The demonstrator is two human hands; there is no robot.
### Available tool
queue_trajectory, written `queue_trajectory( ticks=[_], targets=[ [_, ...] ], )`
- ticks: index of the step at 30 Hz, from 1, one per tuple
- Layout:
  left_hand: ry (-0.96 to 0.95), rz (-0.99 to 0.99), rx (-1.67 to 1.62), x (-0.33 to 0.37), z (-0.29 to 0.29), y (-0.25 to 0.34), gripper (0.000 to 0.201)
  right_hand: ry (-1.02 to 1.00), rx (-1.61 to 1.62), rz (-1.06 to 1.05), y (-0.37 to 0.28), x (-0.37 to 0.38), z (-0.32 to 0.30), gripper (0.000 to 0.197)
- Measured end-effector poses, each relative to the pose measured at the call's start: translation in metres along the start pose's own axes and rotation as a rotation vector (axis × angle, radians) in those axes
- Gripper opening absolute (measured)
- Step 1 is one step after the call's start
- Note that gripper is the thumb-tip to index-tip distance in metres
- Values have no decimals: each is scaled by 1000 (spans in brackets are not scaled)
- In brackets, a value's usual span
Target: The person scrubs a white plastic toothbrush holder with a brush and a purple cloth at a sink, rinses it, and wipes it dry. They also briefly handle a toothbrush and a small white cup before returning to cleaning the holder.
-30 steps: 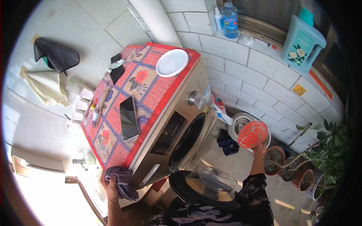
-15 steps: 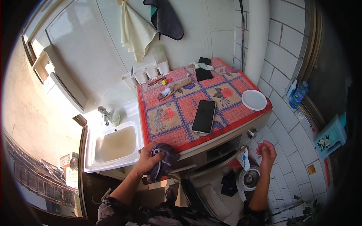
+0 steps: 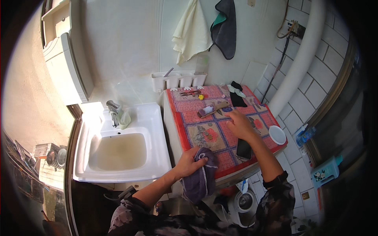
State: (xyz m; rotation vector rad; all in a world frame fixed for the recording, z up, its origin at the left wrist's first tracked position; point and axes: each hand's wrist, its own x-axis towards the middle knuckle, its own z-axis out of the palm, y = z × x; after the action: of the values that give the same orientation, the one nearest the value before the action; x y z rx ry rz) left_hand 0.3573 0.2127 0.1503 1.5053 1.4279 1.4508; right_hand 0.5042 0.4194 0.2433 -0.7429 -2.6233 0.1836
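Observation:
A purple cloth (image 3: 200, 179) with pale stitched edging hangs bunched from my left hand (image 3: 189, 162), which grips it at the front left corner of the covered top. Over that top reaches my right hand (image 3: 239, 124), its fingers partly extended and nothing seen in them. Just beyond its fingertips lies a scrub brush (image 3: 214, 109) with a wooden handle and pale bristles; I cannot tell whether they touch. A black phone (image 3: 243, 149) rests partly under my right forearm. Several coins (image 3: 208, 136) lie between my hands on the red patterned cover (image 3: 189, 147).
Left of the cover stands a white sink (image 3: 163, 157) with cloudy water and a tap (image 3: 113, 112). Behind are a white holder (image 3: 173, 81), pliers (image 3: 191, 93) and a black cloth (image 3: 237, 97). At right sits a round white lid (image 3: 277, 135); detergent bottles (image 3: 305, 136) stand by the tiled wall.
My right hand has moved from beside the front edge to over the cover, near the brush. My left hand still holds the purple cloth, now hanging longer. The view has swung left.

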Motion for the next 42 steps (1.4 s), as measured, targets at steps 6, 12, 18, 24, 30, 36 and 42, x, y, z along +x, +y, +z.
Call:
queue_trajectory(
  ticks=[6,12,18,24,30,36,42],
  targets=[
    [-34,113,29,4,-8,-20,34,-133,-444,89,21,95,67,41],
    [-124,109,-72,12,-16,-30,62,-130,-593,56,36,116,84,24],
    [-189,100,-1,14,-12,-31,62,-168,-380,148,36,100,53,27],
    [-115,131,-43,16,-9,-14,57,-246,-514,227,51,77,78,39],
    [54,286,-97,54,14,14,58,-303,-596,159,45,80,64,37],
    [-11,240,149,46,7,-9,62,39,-188,301,14,69,0,34],
    [263,-2,-909,56,-35,-16,56,-200,621,38,-67,39,24,27]
  ],
)
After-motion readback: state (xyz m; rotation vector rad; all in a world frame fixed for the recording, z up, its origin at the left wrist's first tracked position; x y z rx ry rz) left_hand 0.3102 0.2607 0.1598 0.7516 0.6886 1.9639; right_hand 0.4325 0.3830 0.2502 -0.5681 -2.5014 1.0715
